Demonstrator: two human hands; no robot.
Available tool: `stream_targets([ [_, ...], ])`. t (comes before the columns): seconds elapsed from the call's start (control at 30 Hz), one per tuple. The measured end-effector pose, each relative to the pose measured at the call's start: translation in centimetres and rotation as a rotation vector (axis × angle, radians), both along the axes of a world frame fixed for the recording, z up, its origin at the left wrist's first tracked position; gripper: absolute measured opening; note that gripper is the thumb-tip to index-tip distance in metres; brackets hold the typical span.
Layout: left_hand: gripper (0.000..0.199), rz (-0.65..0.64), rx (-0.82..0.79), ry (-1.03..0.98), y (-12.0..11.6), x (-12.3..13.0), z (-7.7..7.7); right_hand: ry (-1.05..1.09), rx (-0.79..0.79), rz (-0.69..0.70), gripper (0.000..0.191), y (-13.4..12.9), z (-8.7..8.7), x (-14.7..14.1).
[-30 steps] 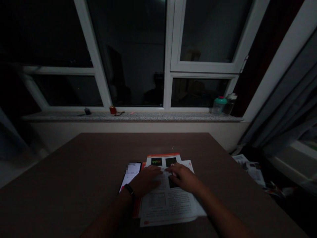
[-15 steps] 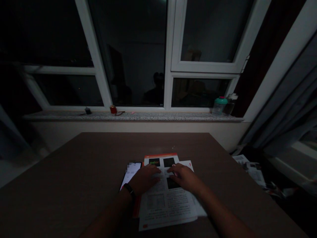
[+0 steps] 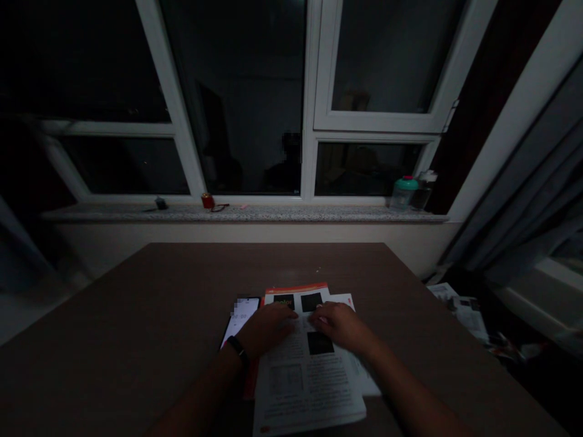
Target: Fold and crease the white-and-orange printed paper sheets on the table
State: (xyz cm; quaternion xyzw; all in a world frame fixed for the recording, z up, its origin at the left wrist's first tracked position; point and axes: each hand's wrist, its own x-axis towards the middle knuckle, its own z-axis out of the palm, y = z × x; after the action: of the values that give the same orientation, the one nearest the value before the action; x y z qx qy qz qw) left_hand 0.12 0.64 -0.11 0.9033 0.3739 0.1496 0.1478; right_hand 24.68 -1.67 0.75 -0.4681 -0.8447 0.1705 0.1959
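Note:
A printed page [image 3: 285, 385] with text, dark pictures and a red-orange top band lies before me on the brown table. My left hand [image 3: 268, 328] rests over its left side, fingers stretched toward the middle, a dark band around the wrist. Across from it, my right hand [image 3: 339, 325] lies on the page's upper right with its fingers curled in. A small pale pinkish bit shows at those fingers; what it is, I cannot make out. Beneath the page, another white sheet [image 3: 368, 379] sticks out at the right. A lit phone [image 3: 241, 315] lies beside my left hand.
The brown table [image 3: 136, 340] reaches to the wall below a window. On the stone sill [image 3: 282, 212] stand a small red can [image 3: 207, 201], a teal-lidded bottle [image 3: 404, 193] and a clear bottle [image 3: 423, 189]. Papers [image 3: 469, 315] lie beyond the table's right edge.
The page's lower end has shifted toward me, and its bottom edge sits lower in view. My right fingers are drawn in a little more. The left hand is nearly in the same place.

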Motion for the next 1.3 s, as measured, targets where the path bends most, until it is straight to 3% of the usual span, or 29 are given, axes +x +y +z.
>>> stream_targets([
  [0.4,0.034,-0.136,-0.015,-0.03,-0.4,0.2,-0.1,-0.017,0.005,0.073,0.023,-0.4,0.8,0.2],
  [0.8,0.057,-0.149,-0.072,0.009,-0.3,0.2,-0.2,-0.017,0.01,0.105,0.023,-0.7,0.9,0.0],
  [0.9,0.059,-0.15,-0.067,-0.01,-0.1,0.0,-0.7,0.01,0.026,0.03,0.023,-0.5,0.8,0.0],
  [1.1,0.06,-0.162,-0.074,0.002,0.1,-0.2,-0.8,0.08,0.031,-0.257,0.026,0.5,-0.1,0.9],
  [1.3,0.057,-0.166,-0.085,-0.001,-0.1,-0.1,-0.2,0.172,0.035,-0.271,0.031,1.0,-0.9,1.1],
])
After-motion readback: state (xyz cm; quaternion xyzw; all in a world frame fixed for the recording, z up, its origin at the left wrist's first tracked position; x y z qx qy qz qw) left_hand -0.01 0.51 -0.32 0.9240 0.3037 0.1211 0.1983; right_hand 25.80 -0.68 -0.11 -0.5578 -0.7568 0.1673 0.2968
